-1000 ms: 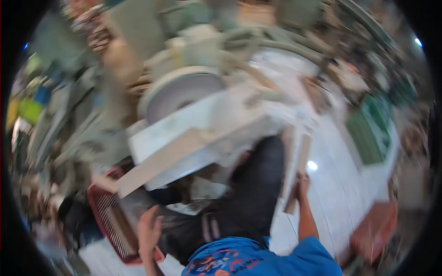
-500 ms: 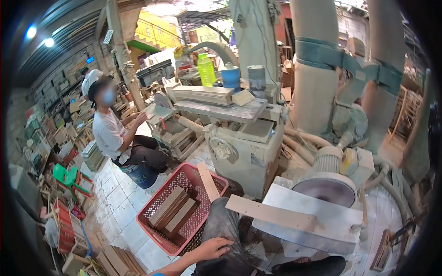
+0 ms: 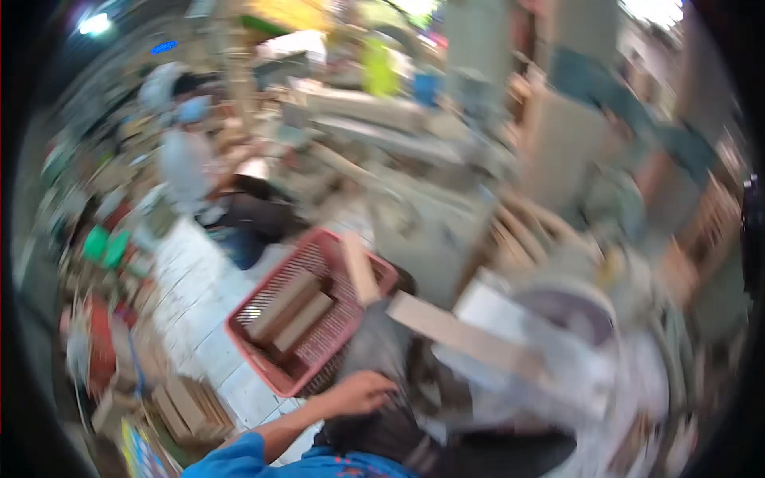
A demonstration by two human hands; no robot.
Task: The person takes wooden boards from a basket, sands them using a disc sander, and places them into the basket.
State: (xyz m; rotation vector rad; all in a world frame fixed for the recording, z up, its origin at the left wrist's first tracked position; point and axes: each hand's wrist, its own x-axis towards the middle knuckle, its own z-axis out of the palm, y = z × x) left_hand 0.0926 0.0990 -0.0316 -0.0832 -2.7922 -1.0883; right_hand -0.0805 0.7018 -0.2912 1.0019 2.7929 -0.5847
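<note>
My left hand (image 3: 362,393) rests on my dark trouser leg (image 3: 374,342), fingers loosely bent and holding nothing I can make out; motion blurs them. My right hand is out of view. Beside my leg stands a red perforated plastic basket (image 3: 275,378), with stacked flat wooden pieces (image 3: 288,309) inside. One thin wooden strip (image 3: 360,267) leans over the basket's near right side. To the right of my knee, another long wooden strip (image 3: 462,331) lies partly across a pale board (image 3: 494,303) in front of a round disc (image 3: 570,315) on a machine.
Ahead is a dusty machine table (image 3: 382,135) with stacked boards, a yellow-green bottle (image 3: 381,68) and a blue container (image 3: 427,89). A seated person (image 3: 187,163) works at the left. More wooden boards (image 3: 191,406) lie at lower left, with hoses (image 3: 526,223) at right.
The whole view has shifted and blurred as my head moved. More of my blue sleeve and shirt shows. My left hand stays on my leg, its fingers more bent.
</note>
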